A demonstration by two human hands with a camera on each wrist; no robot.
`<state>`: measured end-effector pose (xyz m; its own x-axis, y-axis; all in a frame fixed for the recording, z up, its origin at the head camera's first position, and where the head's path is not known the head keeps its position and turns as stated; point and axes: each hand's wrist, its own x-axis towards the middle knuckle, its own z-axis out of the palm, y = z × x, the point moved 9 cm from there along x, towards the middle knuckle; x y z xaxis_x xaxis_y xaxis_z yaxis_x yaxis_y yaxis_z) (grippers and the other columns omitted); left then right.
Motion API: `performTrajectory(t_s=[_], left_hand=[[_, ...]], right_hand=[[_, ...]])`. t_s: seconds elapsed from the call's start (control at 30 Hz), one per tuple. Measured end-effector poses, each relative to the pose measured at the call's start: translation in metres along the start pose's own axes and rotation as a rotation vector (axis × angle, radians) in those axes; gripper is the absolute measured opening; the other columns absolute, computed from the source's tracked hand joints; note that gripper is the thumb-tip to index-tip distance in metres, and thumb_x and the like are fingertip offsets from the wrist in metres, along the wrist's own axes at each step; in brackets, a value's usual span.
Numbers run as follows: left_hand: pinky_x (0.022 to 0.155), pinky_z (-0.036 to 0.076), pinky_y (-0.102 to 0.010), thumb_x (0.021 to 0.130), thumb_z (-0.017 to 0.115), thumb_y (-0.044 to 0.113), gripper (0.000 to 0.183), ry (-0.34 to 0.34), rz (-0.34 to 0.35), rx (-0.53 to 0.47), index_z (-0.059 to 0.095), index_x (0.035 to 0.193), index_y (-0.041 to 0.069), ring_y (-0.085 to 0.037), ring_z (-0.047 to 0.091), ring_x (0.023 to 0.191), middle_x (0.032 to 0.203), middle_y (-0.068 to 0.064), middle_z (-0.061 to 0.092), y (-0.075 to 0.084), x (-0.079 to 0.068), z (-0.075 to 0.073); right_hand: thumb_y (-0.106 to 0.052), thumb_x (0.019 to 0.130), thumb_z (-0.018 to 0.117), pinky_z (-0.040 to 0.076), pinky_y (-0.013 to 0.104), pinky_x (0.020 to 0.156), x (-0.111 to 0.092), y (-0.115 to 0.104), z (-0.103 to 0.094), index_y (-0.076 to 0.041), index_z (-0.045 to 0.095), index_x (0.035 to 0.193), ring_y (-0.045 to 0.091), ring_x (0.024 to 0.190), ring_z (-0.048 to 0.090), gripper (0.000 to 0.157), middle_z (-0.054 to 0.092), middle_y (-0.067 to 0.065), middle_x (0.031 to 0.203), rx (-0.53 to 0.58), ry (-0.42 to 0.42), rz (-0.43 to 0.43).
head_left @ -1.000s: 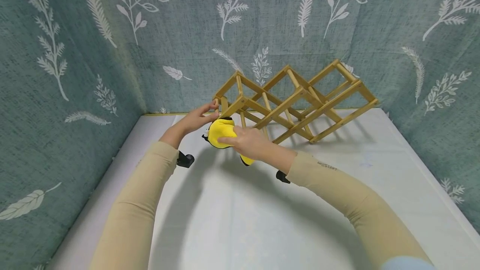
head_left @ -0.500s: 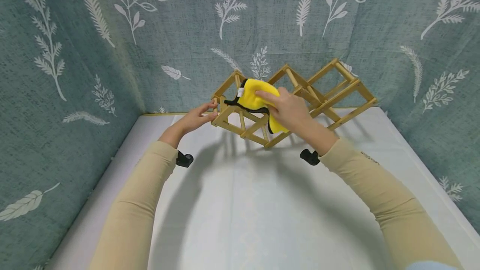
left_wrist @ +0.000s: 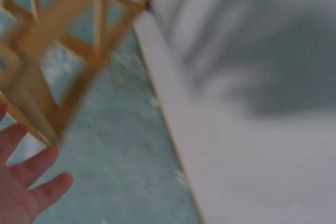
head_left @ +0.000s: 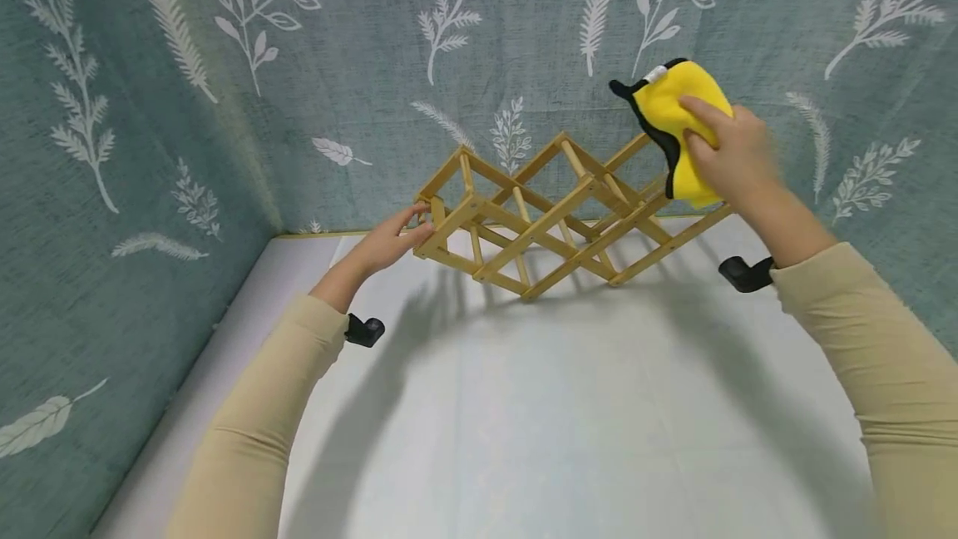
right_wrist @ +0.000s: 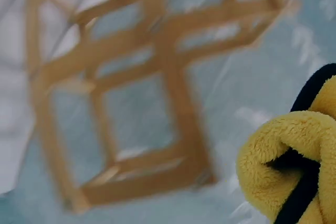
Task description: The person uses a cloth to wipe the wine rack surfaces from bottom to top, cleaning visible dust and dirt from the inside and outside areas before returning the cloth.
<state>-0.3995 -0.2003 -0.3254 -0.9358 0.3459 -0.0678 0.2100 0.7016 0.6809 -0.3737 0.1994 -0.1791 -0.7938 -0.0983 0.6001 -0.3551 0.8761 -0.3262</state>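
Observation:
A yellow cloth with black edging (head_left: 687, 119) and a small white tag is held in my right hand (head_left: 741, 152), bunched between thumb and fingers. It hangs in front of the upper right end of a lattice wooden rack (head_left: 535, 235). The right wrist view shows the fluffy cloth (right_wrist: 294, 166) folded over, apart from the blurred rack (right_wrist: 184, 114). My left hand (head_left: 385, 244) is at the rack's left end, its fingertips on or close to the wood. In the left wrist view its fingers (left_wrist: 39, 166) look straight and spread beside the rack (left_wrist: 58, 45).
The rack stands on a white table surface (head_left: 554, 406) near its back edge. Green leaf-patterned fabric (head_left: 359, 48) hangs behind and along both sides. A black device piece (head_left: 365, 331) juts from the left wrist and another (head_left: 744, 273) from the right.
My right hand has carried the cloth from the rack's left end, over its middle, up to the right end. My left hand stays at the left end.

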Motion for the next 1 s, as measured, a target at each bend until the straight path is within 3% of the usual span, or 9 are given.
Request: performTrajectory(t_s=[0.17, 0.33, 0.47, 0.57, 0.7, 0.8, 0.9, 0.93, 1.0], left_hand=[[0.101, 0.031, -0.054, 0.090, 0.047, 0.052, 0.067, 0.185, 0.143, 0.091, 0.026, 0.146, 0.022, -0.033, 0.029, 0.133, 0.150, -0.007, 0.025, 0.047, -0.002, -0.004], [0.105, 0.028, -0.048, 0.092, 0.053, 0.035, 0.056, 0.327, 0.281, 0.150, 0.038, 0.140, 0.012, -0.029, 0.032, 0.133, 0.147, -0.005, 0.033, 0.079, -0.002, 0.003], [0.089, 0.042, -0.042, 0.093, 0.054, 0.031, 0.052, 0.388, 0.273, 0.101, 0.041, 0.139, 0.011, -0.029, 0.045, 0.121, 0.145, -0.002, 0.036, 0.081, -0.001, 0.008], [0.074, 0.041, -0.040, 0.093, 0.053, 0.031, 0.051, 0.413, 0.284, 0.087, 0.042, 0.138, 0.010, -0.030, 0.051, 0.112, 0.144, -0.001, 0.037, 0.081, -0.001, 0.009], [0.090, 0.043, -0.039, 0.093, 0.052, 0.033, 0.050, 0.413, 0.288, 0.085, 0.044, 0.136, 0.009, -0.028, 0.046, 0.122, 0.144, -0.001, 0.038, 0.080, 0.000, 0.007], [0.100, 0.038, -0.041, 0.092, 0.052, 0.031, 0.048, 0.398, 0.269, 0.076, 0.045, 0.134, 0.008, -0.026, 0.040, 0.128, 0.143, -0.001, 0.039, 0.076, 0.003, 0.003], [0.097, 0.040, -0.043, 0.092, 0.054, 0.030, 0.046, 0.400, 0.228, 0.077, 0.047, 0.132, 0.010, -0.028, 0.042, 0.126, 0.140, -0.005, 0.043, 0.069, 0.006, -0.005], [0.091, 0.043, -0.043, 0.092, 0.054, 0.030, 0.045, 0.403, 0.212, 0.082, 0.048, 0.132, 0.011, -0.029, 0.051, 0.114, 0.138, -0.007, 0.046, 0.067, 0.007, -0.008], [0.085, 0.045, -0.044, 0.091, 0.055, 0.029, 0.043, 0.435, 0.189, 0.102, 0.051, 0.131, 0.013, -0.031, 0.054, 0.110, 0.134, -0.011, 0.050, 0.064, 0.007, -0.015]], right_hand=[[-0.030, 0.095, 0.038, 0.035, 0.039, 0.059, -0.004, 0.062, 0.006, -0.019, 0.034, 0.143, 0.038, 0.082, 0.047, 0.049, 0.051, 0.033, 0.118, 0.046, -0.146, 0.235], [-0.042, 0.094, 0.035, 0.039, 0.029, 0.053, -0.012, 0.087, 0.022, -0.020, 0.029, 0.145, 0.025, 0.071, 0.047, 0.056, 0.042, 0.026, 0.135, 0.153, -0.251, 0.355], [-0.046, 0.095, 0.032, 0.040, 0.032, 0.058, -0.012, 0.090, 0.029, -0.018, 0.025, 0.146, 0.026, 0.075, 0.047, 0.059, 0.029, 0.028, 0.143, 0.160, -0.380, 0.363], [-0.047, 0.095, 0.030, 0.040, 0.035, 0.062, -0.012, 0.092, 0.032, -0.017, 0.021, 0.147, 0.029, 0.081, 0.046, 0.060, 0.020, 0.030, 0.145, 0.158, -0.491, 0.380], [-0.047, 0.095, 0.032, 0.044, 0.033, 0.060, -0.013, 0.091, 0.034, -0.013, 0.019, 0.147, 0.025, 0.076, 0.050, 0.063, 0.020, 0.033, 0.143, 0.175, -0.609, 0.397], [-0.048, 0.095, 0.033, 0.045, 0.038, 0.067, -0.018, 0.088, 0.034, -0.011, 0.016, 0.147, 0.030, 0.087, 0.050, 0.067, 0.013, 0.034, 0.145, 0.178, -0.696, 0.376], [-0.053, 0.093, 0.034, 0.042, 0.043, 0.073, -0.024, 0.083, 0.030, -0.010, 0.017, 0.147, 0.037, 0.096, 0.047, 0.070, 0.012, 0.034, 0.145, 0.147, -0.771, 0.334], [-0.054, 0.093, 0.036, 0.042, 0.043, 0.073, -0.027, 0.080, 0.029, -0.010, 0.019, 0.147, 0.037, 0.095, 0.047, 0.071, 0.013, 0.034, 0.144, 0.138, -0.791, 0.316], [-0.052, 0.093, 0.038, 0.042, 0.044, 0.073, -0.032, 0.073, 0.026, -0.010, 0.022, 0.146, 0.037, 0.095, 0.048, 0.070, 0.017, 0.034, 0.143, 0.143, -0.836, 0.269]])
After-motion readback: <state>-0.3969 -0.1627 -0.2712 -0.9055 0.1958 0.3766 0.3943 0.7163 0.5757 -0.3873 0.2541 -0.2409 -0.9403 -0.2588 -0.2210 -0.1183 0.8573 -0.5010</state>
